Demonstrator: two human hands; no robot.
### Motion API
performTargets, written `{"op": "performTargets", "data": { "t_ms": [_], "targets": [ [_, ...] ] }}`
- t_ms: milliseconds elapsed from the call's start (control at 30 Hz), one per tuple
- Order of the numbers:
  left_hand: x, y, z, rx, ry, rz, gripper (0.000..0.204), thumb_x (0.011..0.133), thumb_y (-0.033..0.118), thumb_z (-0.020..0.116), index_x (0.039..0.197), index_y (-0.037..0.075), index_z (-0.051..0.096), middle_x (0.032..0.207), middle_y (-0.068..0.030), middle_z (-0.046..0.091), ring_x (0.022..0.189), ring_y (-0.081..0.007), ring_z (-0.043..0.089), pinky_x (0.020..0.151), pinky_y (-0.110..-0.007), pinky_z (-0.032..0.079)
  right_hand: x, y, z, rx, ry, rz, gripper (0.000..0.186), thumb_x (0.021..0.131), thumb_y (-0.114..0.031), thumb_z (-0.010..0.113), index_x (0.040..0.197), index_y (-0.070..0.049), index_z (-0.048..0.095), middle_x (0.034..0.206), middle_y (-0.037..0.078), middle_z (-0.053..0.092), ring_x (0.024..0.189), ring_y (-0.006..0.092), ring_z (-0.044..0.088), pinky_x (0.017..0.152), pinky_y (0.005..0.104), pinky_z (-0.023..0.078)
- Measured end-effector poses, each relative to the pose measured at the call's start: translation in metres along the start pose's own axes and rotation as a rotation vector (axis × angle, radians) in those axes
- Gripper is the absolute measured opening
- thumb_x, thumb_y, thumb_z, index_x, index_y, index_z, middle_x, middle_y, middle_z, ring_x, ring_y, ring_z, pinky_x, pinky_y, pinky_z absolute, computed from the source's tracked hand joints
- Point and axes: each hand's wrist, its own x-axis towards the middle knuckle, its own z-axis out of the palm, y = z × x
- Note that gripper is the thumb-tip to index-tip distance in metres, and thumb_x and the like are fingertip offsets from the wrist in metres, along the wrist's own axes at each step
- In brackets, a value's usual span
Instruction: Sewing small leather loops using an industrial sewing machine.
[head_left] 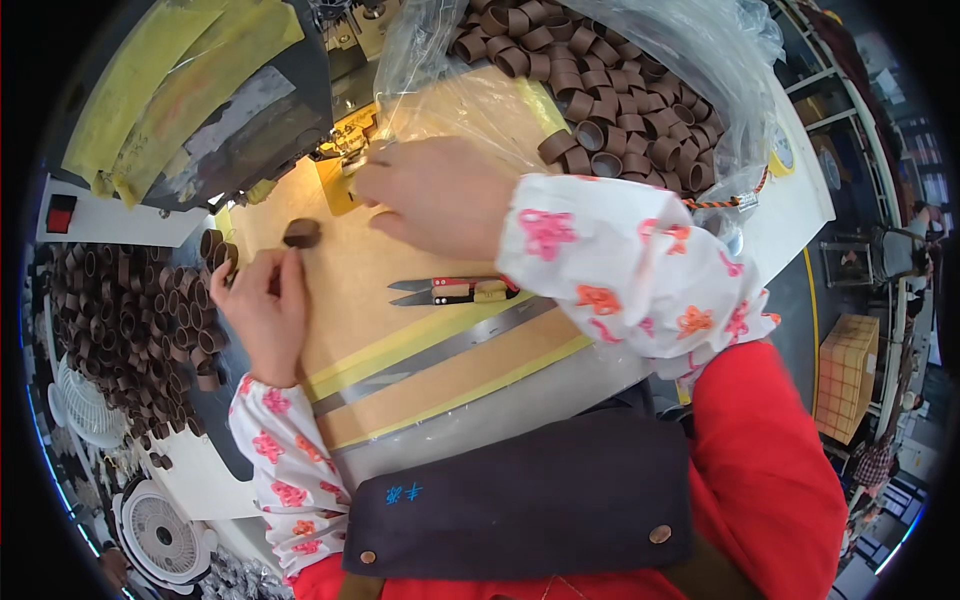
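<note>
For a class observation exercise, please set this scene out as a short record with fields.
Left hand: fingers apart, close by a brown ring
Right hand: beside the sewing machine; contents hidden
Between hands and lap: thread snips, blades pointing left
Far left: heaped brown rings
Upper right: more rings by clear plastic

sewing workshop: sewing machine [210, 100] standing over tan surface [350, 270], brown rings [130, 320] lying heaped in bulk both sides, thread snips [455, 291] resting between, white fan [163, 533] standing at left, yellow line [813, 305] running along grey floor [795, 290].
</note>
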Motion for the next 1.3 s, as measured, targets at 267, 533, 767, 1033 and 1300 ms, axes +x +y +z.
{"op": "performTargets", "data": {
  "t_ms": [267, 533, 767, 1033, 1300],
  "targets": [
    [0.013, -0.014, -0.025, -0.102, 0.047, -0.086, 0.008, 0.078, 0.015, 0.059, 0.082, 0.009, 0.063, 0.077, -0.0024, 0.06, 0.073, -0.0177, 0.053, 0.085, -0.032, 0.029, -0.035, 0.049, -0.085, -0.327, -0.443, 0.213, 0.016, 0.066, -0.007, 0.06, 0.081, -0.005, 0.059, 0.077, 0.011, 0.061, 0.072, 0.0294, 0.059, 0.061, 0.0386, 0.046],
    [0.024, -0.005, -0.01, 0.357, -0.069, -0.005, 0.009, 0.078, 0.018, 0.057, 0.076, 0.009, 0.059, 0.074, -0.0023, 0.059, 0.075, -0.0209, 0.055, 0.089, -0.04, 0.03, -0.006, 0.037, -0.067, 0.322, -0.199, 0.17, 0.024, 0.075, 0.003, 0.056, 0.097, -0.001, 0.051, 0.08, 0.001, 0.052, 0.064, 0.0067, 0.047, 0.058, 0.0205, 0.04],
    [-0.011, -0.091, -0.034, 0.189, -0.066, -0.251, 0.014, 0.078, 0.015, 0.058, 0.091, 0.009, 0.06, 0.085, -0.003, 0.06, 0.086, -0.0189, 0.055, 0.089, -0.036, 0.03, 0.015, 0.028, 0.012, 0.793, -0.111, 0.319, 0.022, 0.072, -0.001, 0.056, 0.094, -0.001, 0.052, 0.082, 0.002, 0.057, 0.065, 0.0079, 0.051, 0.059, 0.0224, 0.042],
    [0.032, 0.024, 0.012, -0.186, -0.061, 0.047, 0.025, 0.076, 0.006, 0.055, 0.099, -0.004, 0.054, 0.096, -0.0222, 0.054, 0.09, -0.0348, 0.049, 0.079, -0.042, 0.039, 0.014, 0.03, 0.024, 0.794, -0.105, 0.453, 0.019, 0.074, 0.0, 0.058, 0.092, -0.003, 0.053, 0.079, -0.001, 0.055, 0.069, 0.0037, 0.05, 0.06, 0.0189, 0.041],
    [0.045, 0.024, 0.041, -0.245, -0.075, -0.109, 0.019, 0.085, 0.014, 0.054, 0.094, -0.003, 0.052, 0.082, -0.0155, 0.058, 0.072, -0.0299, 0.054, 0.063, -0.036, 0.043, 0.013, 0.028, 0.03, 0.847, 0.05, 0.407, 0.014, 0.073, -0.001, 0.063, 0.085, -0.001, 0.055, 0.071, 0.002, 0.056, 0.063, 0.0066, 0.05, 0.06, 0.0208, 0.045]
  ]
}}
